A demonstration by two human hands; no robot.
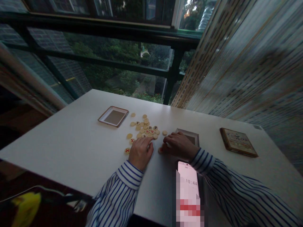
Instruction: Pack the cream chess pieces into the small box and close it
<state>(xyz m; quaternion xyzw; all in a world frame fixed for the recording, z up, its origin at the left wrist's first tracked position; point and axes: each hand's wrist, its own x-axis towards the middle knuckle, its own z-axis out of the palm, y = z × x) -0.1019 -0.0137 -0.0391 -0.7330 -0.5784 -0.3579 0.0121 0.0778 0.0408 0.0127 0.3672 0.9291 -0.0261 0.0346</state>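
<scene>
Round wooden xiangqi pieces (147,127), some with red or black characters and some plain side up, lie loosely clustered mid-table. My left hand (140,153) rests at the near edge of the cluster, its fingers stretched toward the pieces and the thumb apart. Beside it on the left lies a piece with a red character (127,151). To the right, my right hand (178,143) is bent down, fingertips closed on a single xiangqi piece (160,150) at the table surface; the fingers partly cover that piece. Under my right hand a grey-rimmed tray (197,138) is partly hidden.
A shallow open box part (101,119) sits left of the pieces. A closed box with a picture lid (239,142) lies at the right. A lit phone (188,176) is near my right sleeve. The white table (78,138) stands against a railed window; a curtain (236,69) hangs right.
</scene>
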